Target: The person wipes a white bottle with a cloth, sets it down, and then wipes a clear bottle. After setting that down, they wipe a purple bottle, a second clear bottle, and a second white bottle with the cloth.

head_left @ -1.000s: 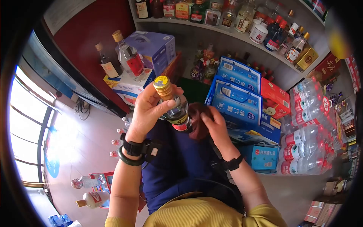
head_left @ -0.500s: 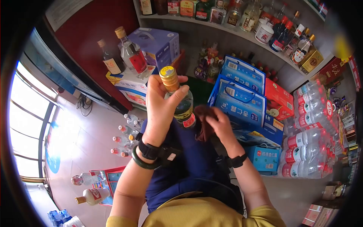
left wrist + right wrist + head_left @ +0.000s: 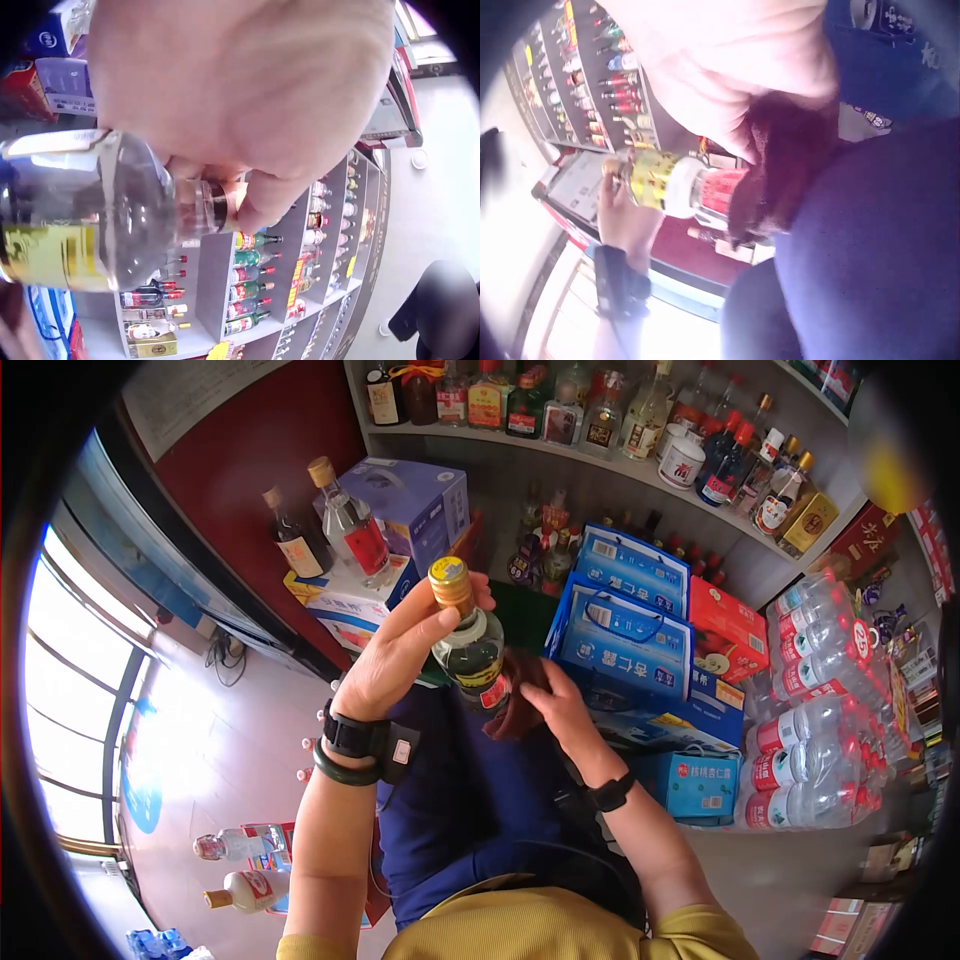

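My left hand grips a clear glass liquor bottle by its neck, just under the gold cap. The bottle is tilted above my lap, its yellow and red labels showing. In the left wrist view, thumb and fingers wrap the neck of the bottle. A dark brown cloth is bunched in my right hand, right at the bottle's lower end. From the right wrist, the cloth covers the bottle's base, while the red label remains visible.
Ahead on the left, two bottles stand on a white carton beside a purple box. Blue drink cartons and shrink-wrapped water bottles flank my right. A shelf of bottles runs along the back; two bottles lie lower left.
The cloth moved off to the right of the bottle half a second ago and is now back against its lower end. The bottle has shifted slightly, still in my left hand.
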A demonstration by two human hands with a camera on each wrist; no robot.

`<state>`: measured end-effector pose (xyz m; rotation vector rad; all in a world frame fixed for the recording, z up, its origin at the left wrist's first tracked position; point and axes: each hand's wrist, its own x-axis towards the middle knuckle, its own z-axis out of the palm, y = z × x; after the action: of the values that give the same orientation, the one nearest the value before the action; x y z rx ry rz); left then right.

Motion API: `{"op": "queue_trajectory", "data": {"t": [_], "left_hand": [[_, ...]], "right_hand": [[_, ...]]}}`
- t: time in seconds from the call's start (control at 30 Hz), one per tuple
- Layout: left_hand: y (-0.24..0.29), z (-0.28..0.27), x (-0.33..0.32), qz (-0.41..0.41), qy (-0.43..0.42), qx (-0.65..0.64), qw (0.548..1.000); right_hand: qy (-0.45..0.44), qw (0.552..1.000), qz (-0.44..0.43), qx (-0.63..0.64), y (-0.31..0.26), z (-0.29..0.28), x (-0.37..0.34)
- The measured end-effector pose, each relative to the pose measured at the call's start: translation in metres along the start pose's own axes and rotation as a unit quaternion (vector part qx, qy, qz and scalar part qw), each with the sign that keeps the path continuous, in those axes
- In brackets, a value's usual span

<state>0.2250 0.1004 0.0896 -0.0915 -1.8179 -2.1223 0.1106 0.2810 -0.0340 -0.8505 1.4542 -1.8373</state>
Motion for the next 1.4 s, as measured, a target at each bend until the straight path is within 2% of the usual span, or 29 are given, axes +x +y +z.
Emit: {"op": "queue_trajectory", "data": {"t": [0.03,0.07,0.13,0.23,0.27,0.3,0.33,0.37,0.4,0.47,0.5,0.53,0.6,0.67,0.7,0.73,0.8,0.87,0.9,1.0,1.03,1.07,1.13,1.2,1.27,1.3,1.33,1.37,1.4], "left_hand": [[-0.002,-0.003,0.001,0.012,-0.017,0.012,1.0],[-0.004,-0.001,0.001,0.013,-0.018,0.012,1.0],[-0.01,0.009,0.0,0.066,0.041,0.013,0.997],[-0.02,0.027,0.005,0.089,0.139,0.01,0.986],[-0.023,0.03,0.006,0.092,0.185,0.017,0.978],[-0.023,0.033,0.009,0.096,0.221,0.013,0.97],[-0.024,0.031,0.01,0.096,0.222,0.013,0.97],[-0.026,0.028,0.011,0.092,0.259,0.014,0.961],[-0.027,0.024,0.013,0.089,0.295,0.015,0.951],[-0.027,0.018,0.016,0.099,0.307,0.013,0.946],[-0.028,0.015,0.017,0.104,0.325,0.045,0.939],[-0.029,0.013,0.018,0.11,0.342,0.076,0.93],[-0.024,0.02,0.021,0.118,0.356,0.084,0.923],[-0.021,0.022,0.021,0.082,0.345,0.102,0.929],[-0.02,0.02,0.021,0.085,0.344,0.1,0.93],[-0.021,0.015,0.021,0.08,0.339,0.096,0.933],[-0.017,0.015,0.016,0.07,0.33,0.062,0.939],[-0.008,0.013,0.008,0.051,0.295,0.057,0.952],[-0.009,0.011,0.004,0.048,0.275,0.055,0.959],[-0.008,0.014,0.0,0.065,0.222,0.052,0.972],[-0.008,0.016,-0.002,0.07,0.205,0.054,0.975],[-0.008,0.017,-0.003,0.067,0.195,0.095,0.974],[-0.008,0.03,-0.007,0.084,0.23,0.11,0.963],[-0.019,0.043,-0.012,0.121,0.277,0.154,0.941],[-0.023,0.056,-0.023,0.158,0.328,0.217,0.906],[-0.018,0.062,-0.031,0.176,0.343,0.225,0.895],[-0.012,0.066,-0.038,0.161,0.347,0.195,0.903],[-0.01,0.065,-0.044,0.181,0.352,0.191,0.898],[-0.008,0.064,-0.048,0.2,0.354,0.186,0.894]], "right_hand": [[0.001,1.0,-0.001,-0.001,-0.009,-0.002,-0.003],[-0.015,0.999,0.041,0.023,-0.045,0.006,-0.009],[-0.03,0.995,0.085,0.046,-0.062,0.016,-0.013],[0.002,0.994,-0.04,0.105,-0.04,0.04,-0.015],[0.001,0.994,-0.04,0.103,-0.017,0.032,-0.014],[0.028,0.993,-0.095,-0.07,0.01,0.023,-0.011],[0.054,0.958,-0.147,-0.24,0.03,0.015,-0.011],[0.036,0.985,-0.074,-0.151,0.038,0.006,-0.013],[0.023,0.984,-0.034,-0.173,0.029,-0.003,-0.013],[0.03,0.989,-0.001,-0.146,0.01,-0.012,-0.008],[0.041,0.989,-0.045,-0.131,-0.009,-0.004,-0.006],[0.042,0.989,-0.044,-0.132,-0.029,0.006,-0.006],[-0.026,0.998,0.044,0.027,-0.056,0.028,-0.005],[0.013,0.999,-0.025,-0.026,-0.047,0.053,-0.003],[0.032,0.995,-0.09,-0.005,-0.033,0.06,0.002],[0.067,0.938,-0.234,-0.246,0.007,0.047,0.011],[0.036,0.957,-0.145,-0.25,0.017,0.035,0.002],[0.019,0.954,-0.099,-0.282,0.013,0.019,-0.002],[0.009,0.956,-0.033,-0.29,0.007,0.014,0.0],[0.048,0.963,-0.109,-0.241,-0.013,0.027,-0.001],[0.042,0.99,-0.001,-0.134,-0.035,0.04,-0.007],[0.029,0.993,0.113,-0.029,-0.051,0.051,-0.011],[0.054,0.981,-0.039,-0.181,-0.033,0.055,-0.012],[0.032,0.933,-0.118,-0.337,0.01,0.033,-0.016],[0.016,0.954,-0.107,-0.28,0.037,0.019,-0.024],[0.021,0.988,-0.085,-0.131,0.03,0.034,-0.017],[0.053,0.983,0.011,0.173,0.013,0.041,-0.018],[0.043,0.984,0.019,0.17,0.011,0.038,-0.016],[0.024,0.999,-0.016,-0.034,0.009,0.021,-0.015]]}}
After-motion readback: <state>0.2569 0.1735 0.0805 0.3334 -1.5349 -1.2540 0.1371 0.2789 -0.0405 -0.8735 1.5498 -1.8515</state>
